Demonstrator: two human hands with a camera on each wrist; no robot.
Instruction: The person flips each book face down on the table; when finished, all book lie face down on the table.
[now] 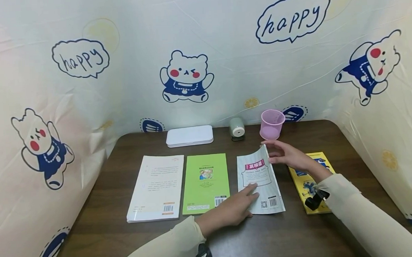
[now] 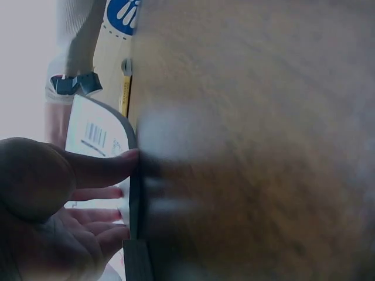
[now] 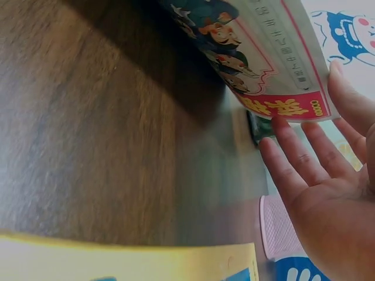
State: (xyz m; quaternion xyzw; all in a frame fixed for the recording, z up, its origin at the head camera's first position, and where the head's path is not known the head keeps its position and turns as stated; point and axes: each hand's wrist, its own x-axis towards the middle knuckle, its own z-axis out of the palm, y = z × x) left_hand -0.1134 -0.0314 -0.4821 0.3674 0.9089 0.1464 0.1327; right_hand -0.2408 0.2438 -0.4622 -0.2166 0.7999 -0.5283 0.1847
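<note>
Pale blue and limp, the booklet [image 1: 255,177], its pink title band [image 1: 255,165] and barcode [image 1: 273,201] showing, lies right of a green book [image 1: 206,188], its raised far-right corner pinched by the right hand [image 1: 291,156] while the left hand [image 1: 235,209] rests on it, fingers extended, upon a dark wood-grain counter [image 1: 268,241] before white cartoon-printed cloth [image 1: 235,84].

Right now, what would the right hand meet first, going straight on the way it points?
Beyond the pale booklet it touches, the right hand would probably meet the small grey-green device first, though depth is unclear.
</note>
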